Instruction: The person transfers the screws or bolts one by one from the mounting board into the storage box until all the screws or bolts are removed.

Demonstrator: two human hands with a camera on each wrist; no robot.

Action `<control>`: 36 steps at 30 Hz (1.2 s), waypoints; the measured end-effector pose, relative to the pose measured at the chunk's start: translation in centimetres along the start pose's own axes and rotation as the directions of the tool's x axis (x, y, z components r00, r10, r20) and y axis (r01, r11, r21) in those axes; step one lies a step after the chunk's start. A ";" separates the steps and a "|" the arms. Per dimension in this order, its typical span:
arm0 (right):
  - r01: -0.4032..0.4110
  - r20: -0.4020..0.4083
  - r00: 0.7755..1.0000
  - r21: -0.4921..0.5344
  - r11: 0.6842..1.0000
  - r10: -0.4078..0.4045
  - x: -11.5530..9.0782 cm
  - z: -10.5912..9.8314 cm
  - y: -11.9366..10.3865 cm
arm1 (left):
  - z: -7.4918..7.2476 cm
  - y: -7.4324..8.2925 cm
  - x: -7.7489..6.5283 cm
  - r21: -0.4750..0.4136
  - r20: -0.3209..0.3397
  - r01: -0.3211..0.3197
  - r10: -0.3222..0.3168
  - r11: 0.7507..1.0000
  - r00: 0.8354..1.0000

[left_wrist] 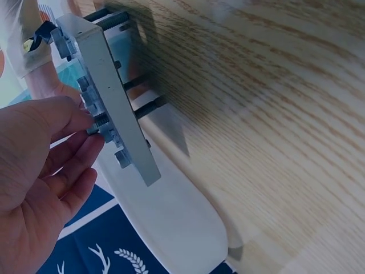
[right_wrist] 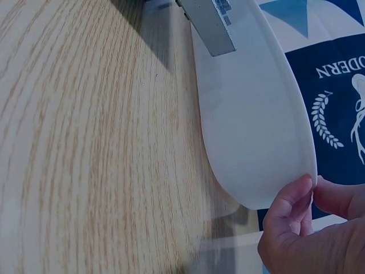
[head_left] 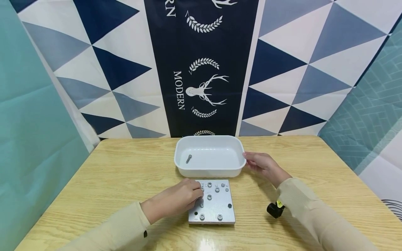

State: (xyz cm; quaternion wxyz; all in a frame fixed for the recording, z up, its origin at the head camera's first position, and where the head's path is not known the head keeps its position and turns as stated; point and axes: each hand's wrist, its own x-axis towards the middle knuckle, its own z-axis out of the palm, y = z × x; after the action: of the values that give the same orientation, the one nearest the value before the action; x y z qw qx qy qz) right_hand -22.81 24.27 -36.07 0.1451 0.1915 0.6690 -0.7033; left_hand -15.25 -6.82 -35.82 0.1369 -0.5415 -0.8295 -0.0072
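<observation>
one left hand [head_left: 180,198] pinches silver threaded metal bolt [left_wrist: 101,119] at silver square metal plate [head_left: 216,208]; right hand [head_left: 263,166] pinches likely light white plastic tray [head_left: 208,173], best rim-held, beyond.

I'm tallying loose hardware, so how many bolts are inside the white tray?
1. The bolt lies in the white tray, toward its left end in the head view. The tray's near wall might hide another.
</observation>
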 end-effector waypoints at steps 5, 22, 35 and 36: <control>-0.004 -0.010 1.000 -0.011 1.000 0.004 0.1 0.0 0.0 | -0.3 0.0 0.0 -0.006 0.006 0.007 -0.007 1.000 1.000; -0.007 -0.014 1.000 0.004 1.000 0.007 -0.2 0.0 0.0 | -1.6 0.1 0.3 -0.015 -0.027 -0.007 0.006 1.000 1.000; -0.012 -0.019 1.000 0.024 1.000 0.012 -0.4 -0.1 0.1 | -3.0 -0.7 1.0 -0.052 -0.072 0.036 -0.040 0.998 0.997; -0.013 -0.021 1.000 0.025 1.000 0.014 -0.4 -0.1 0.1 | -3.1 -0.8 1.1 -0.055 -0.074 0.038 -0.042 0.998 0.996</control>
State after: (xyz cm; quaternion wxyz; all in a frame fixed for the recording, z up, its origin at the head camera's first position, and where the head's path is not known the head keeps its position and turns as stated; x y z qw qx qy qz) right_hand -22.45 24.37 -35.97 0.1404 0.2052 0.6605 -0.7085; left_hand -15.67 -6.67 -32.49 0.1531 -0.5276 -0.8339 -0.0525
